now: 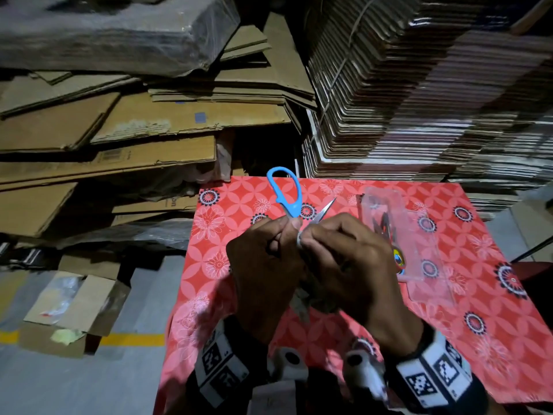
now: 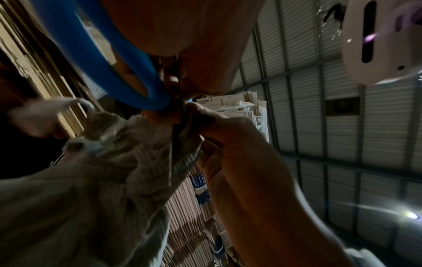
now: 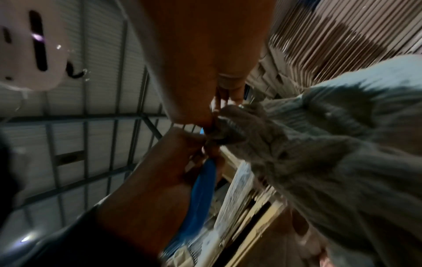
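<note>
Red floral tablecloth (image 1: pixel 449 339), cardboard stacks (image 1: pixel 419 100) behind; left hand (image 1: pixel 263 271) grips scissors (image 1: pixel 291 206), right hand (image 1: pixel 350 265) pinches grey cloth (image 2: pixel 91 189).

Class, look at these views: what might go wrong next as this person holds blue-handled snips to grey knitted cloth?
The snips in the left hand lie close to the right hand pinching the grey knitted cloth: a fingertip could be nicked. The cloth is bunched, the light dim: a cut might hole the knit.

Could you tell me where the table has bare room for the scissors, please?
The table is bare left of the left hand holding the scissors, and near the front right corner. The clear packet crowds the right side; the right hand pinches the grey cloth.
</note>
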Tool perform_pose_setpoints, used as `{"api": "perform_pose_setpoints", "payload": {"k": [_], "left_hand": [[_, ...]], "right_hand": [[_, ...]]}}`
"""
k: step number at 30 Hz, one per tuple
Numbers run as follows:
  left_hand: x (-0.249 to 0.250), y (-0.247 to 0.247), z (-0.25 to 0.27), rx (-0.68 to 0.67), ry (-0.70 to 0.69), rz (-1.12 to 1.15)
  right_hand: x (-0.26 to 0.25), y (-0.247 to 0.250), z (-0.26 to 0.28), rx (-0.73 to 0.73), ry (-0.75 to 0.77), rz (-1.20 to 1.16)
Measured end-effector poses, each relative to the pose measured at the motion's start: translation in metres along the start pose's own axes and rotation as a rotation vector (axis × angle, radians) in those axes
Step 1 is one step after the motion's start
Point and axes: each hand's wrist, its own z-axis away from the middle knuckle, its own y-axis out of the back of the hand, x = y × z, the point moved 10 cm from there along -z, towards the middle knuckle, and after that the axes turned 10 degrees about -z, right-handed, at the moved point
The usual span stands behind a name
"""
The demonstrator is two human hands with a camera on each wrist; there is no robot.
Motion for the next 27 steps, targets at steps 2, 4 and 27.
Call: {"api": "perform_pose_setpoints", "payload": {"k": [2,4,27], "left_hand": [[-0.002,-0.004,-0.001,-0.013,0.017,0.04],[-0.004,-0.007,-0.001,-0.018,0.029,0.066],[-0.007,-0.009,0.006,-0.049,0.039,0.083]], "right_hand": [[0.012,0.017,-0.009,0.069,-0.038,-0.045],[0.017,0.027,-0.012,0.124,-0.059,-0.056],[0.012,0.004,0.003,-0.067,-0.007,-0.119]]}}
